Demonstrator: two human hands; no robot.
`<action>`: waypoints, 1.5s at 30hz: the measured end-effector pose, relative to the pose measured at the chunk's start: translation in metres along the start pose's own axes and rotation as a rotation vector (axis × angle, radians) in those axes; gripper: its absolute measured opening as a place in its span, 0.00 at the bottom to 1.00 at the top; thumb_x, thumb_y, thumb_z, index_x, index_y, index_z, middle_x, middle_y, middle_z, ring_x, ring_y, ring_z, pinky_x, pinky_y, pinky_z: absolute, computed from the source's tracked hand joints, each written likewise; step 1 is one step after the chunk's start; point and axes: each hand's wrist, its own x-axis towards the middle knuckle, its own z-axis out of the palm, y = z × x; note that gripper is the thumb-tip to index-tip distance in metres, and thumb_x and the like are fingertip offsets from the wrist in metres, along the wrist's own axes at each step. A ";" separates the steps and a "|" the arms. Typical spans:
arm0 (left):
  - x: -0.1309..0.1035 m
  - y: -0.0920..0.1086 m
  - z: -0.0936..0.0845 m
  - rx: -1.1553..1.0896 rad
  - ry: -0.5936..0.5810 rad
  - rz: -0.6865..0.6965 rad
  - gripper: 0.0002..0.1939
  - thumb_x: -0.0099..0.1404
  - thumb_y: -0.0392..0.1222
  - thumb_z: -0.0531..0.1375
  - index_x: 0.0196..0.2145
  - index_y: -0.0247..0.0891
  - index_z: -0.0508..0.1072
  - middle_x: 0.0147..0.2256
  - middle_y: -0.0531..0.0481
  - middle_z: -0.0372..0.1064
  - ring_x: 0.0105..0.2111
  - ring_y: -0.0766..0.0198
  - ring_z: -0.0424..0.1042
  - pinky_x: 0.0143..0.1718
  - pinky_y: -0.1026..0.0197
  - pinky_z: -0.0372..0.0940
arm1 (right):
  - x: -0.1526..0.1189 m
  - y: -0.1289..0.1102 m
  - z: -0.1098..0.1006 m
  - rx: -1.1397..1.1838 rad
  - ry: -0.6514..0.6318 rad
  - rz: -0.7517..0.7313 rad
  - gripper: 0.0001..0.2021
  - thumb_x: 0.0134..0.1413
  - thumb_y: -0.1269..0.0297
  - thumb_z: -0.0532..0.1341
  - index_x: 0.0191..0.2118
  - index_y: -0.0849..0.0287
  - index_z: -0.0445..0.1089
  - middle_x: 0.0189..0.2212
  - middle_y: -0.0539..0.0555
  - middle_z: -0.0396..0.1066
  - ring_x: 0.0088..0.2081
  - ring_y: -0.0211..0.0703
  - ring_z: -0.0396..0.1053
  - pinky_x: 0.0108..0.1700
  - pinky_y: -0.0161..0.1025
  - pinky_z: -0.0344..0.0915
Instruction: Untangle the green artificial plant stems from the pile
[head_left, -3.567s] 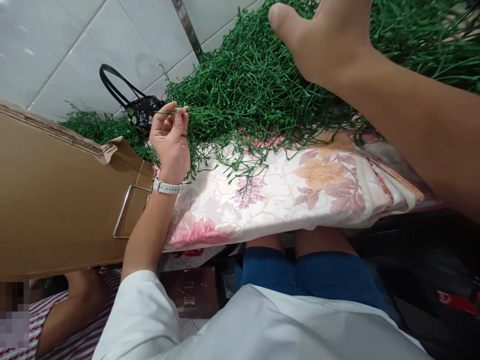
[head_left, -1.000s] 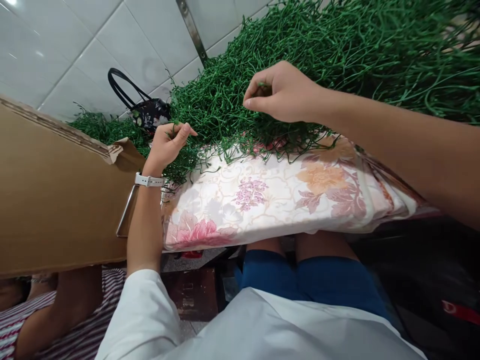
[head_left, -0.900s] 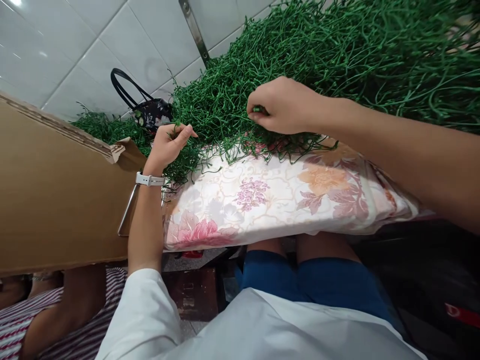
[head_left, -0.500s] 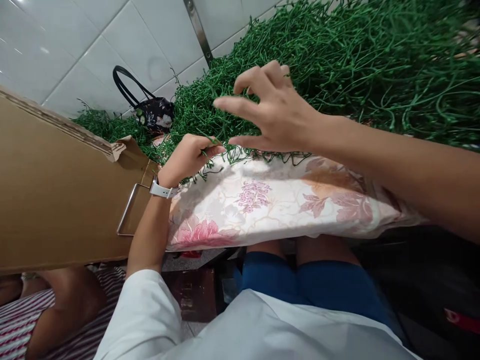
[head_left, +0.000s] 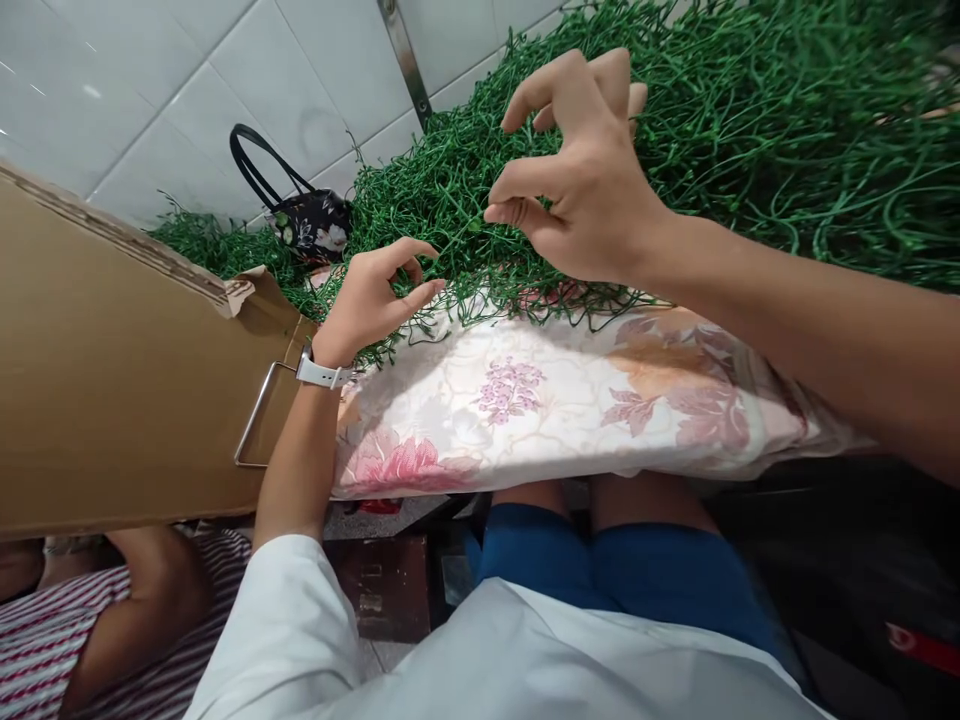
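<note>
A large heap of thin, curly green stems [head_left: 720, 150] with small bud-like tips covers the back of the table. My left hand [head_left: 379, 295], wearing a white-strapped watch [head_left: 324, 373], hovers at the heap's front edge. Its thumb and forefinger are apart, with nothing visible between them. Over the heap, my right hand [head_left: 581, 180] has its thumb and forefinger tips pinched together, the other fingers curled and raised. A small green bud shows beside that pinch, but whether it is held I cannot make out. Loose stems lie on the floral tablecloth [head_left: 540, 420] below both hands.
A big cardboard sheet or box side [head_left: 135, 380] stands at the left, beside a bent metal wire handle [head_left: 251, 415]. Behind it, a black floral handbag [head_left: 311, 225] rests against the tiled wall [head_left: 187, 90]. Another person's striped clothing [head_left: 60, 630] shows at lower left.
My left finger and thumb have parted and no longer pinch a green stem. My right hand has risen slightly to the right, its thumb and forefinger closing from spread to pinched.
</note>
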 end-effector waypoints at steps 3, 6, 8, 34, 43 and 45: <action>-0.002 0.002 -0.007 0.056 -0.033 -0.026 0.18 0.65 0.49 0.66 0.50 0.39 0.79 0.33 0.50 0.79 0.24 0.69 0.64 0.33 0.63 0.62 | 0.000 0.000 0.001 0.038 0.040 0.061 0.16 0.72 0.51 0.57 0.41 0.52 0.80 0.65 0.60 0.64 0.65 0.65 0.61 0.60 0.63 0.60; -0.002 0.001 -0.011 0.151 -0.055 -0.046 0.13 0.64 0.43 0.62 0.43 0.37 0.82 0.32 0.47 0.80 0.27 0.63 0.71 0.34 0.60 0.62 | 0.004 0.002 -0.002 0.053 0.087 0.162 0.14 0.70 0.54 0.61 0.42 0.55 0.81 0.63 0.62 0.66 0.65 0.67 0.63 0.60 0.65 0.61; -0.002 -0.005 -0.013 0.231 -0.048 -0.064 0.12 0.63 0.39 0.58 0.37 0.37 0.83 0.29 0.46 0.79 0.29 0.59 0.73 0.35 0.58 0.62 | 0.007 0.006 -0.006 0.059 0.126 0.216 0.13 0.69 0.56 0.62 0.44 0.58 0.82 0.62 0.64 0.68 0.65 0.69 0.63 0.61 0.65 0.61; 0.000 -0.013 -0.017 0.450 -0.300 -0.245 0.21 0.73 0.50 0.54 0.46 0.37 0.83 0.40 0.40 0.84 0.41 0.50 0.81 0.33 0.58 0.56 | 0.026 0.044 -0.073 0.914 -0.227 0.408 0.16 0.53 0.51 0.77 0.34 0.59 0.80 0.71 0.64 0.62 0.64 0.67 0.69 0.37 0.46 0.81; -0.001 -0.011 -0.014 0.466 -0.341 -0.209 0.21 0.72 0.50 0.53 0.46 0.38 0.83 0.40 0.39 0.84 0.41 0.47 0.81 0.31 0.57 0.55 | 0.040 0.041 -0.105 0.531 -0.070 0.359 0.05 0.61 0.62 0.71 0.35 0.56 0.84 0.39 0.57 0.82 0.31 0.40 0.73 0.27 0.37 0.63; 0.000 -0.009 -0.013 0.497 -0.356 -0.215 0.21 0.71 0.50 0.52 0.45 0.39 0.82 0.40 0.40 0.84 0.41 0.48 0.81 0.30 0.58 0.56 | 0.052 0.049 -0.119 0.663 0.168 0.349 0.07 0.62 0.63 0.69 0.32 0.55 0.81 0.29 0.54 0.76 0.26 0.35 0.67 0.26 0.36 0.61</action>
